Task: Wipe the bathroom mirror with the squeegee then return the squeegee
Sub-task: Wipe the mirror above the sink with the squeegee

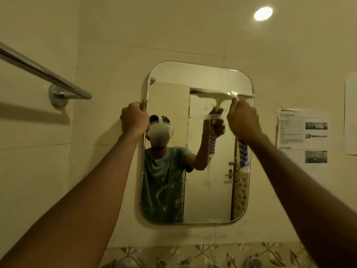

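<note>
1. The squeegee (228, 94) is gripped by its handle in the right hand (243, 122); the left edge of the mirror (208, 200) is clasped by the left hand (134, 118).
2. The blade is held against the glass, upper right.
3. Wiping is judged under way; the lower glass and the squeegee's return are left.

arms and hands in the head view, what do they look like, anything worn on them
Both the left arm and right arm are bare as far as the frame shows. The left hand and right hand show no gloves, watch or bands. The rounded-rectangular wall mirror reflects a green short-sleeved T-shirt with pale spatters.
</note>
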### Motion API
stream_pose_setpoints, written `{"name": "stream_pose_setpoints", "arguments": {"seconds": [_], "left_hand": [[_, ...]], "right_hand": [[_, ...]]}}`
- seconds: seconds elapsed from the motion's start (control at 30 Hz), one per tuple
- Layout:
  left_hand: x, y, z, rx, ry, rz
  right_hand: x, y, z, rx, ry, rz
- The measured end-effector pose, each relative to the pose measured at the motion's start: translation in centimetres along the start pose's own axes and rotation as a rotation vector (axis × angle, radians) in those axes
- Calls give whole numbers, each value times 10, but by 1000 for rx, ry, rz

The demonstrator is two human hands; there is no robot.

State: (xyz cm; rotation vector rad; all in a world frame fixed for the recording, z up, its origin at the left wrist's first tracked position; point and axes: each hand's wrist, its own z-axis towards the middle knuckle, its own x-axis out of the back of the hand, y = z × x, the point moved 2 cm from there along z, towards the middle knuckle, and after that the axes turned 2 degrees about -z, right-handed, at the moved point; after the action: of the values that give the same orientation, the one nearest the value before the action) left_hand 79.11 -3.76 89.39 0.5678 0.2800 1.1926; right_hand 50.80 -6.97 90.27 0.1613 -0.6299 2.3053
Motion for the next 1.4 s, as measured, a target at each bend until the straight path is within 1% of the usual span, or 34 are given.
{"name": "stream_pose_setpoints", "arguments": {"seconds": [0.13,0.23,0.33,0.47,0.6,0.7,0.87,1.0,1.1,1.2,1.3,1.4], "left_hand": [[-1,-3,0,21,6,-41],[2,-1,-2,31,3,-39],[4,-2,-4,24,-2,-40],[4,-3,-8,21,-4,-38],[3,-3,-10,23,23,-20],[1,-2,-14,26,50,9],[-4,-10,-24,-2,76,46],[-3,-15,-31,-28,72,38],[-1,-17,-34,-25,43,43],[0,-25,-42,0,18,50],[0,-30,-49,5,17,40],[-1,-31,-50,-11,26,30]], "right_hand": [[-27,28,-71,-76,-10,68],[-30,35,-93,-97,-45,22],[-12,22,-72,-62,-39,22],[13,-8,-16,18,20,52],[12,-17,3,11,-3,7],[-9,0,-27,-5,-15,51],[-45,36,-104,-69,-43,67],[-55,50,-163,-102,-72,66],[-56,54,-189,-146,-123,33],[-47,51,-180,-138,-134,14],[-34,40,-137,-107,-80,99],[-32,30,-103,-69,-45,95]]}}
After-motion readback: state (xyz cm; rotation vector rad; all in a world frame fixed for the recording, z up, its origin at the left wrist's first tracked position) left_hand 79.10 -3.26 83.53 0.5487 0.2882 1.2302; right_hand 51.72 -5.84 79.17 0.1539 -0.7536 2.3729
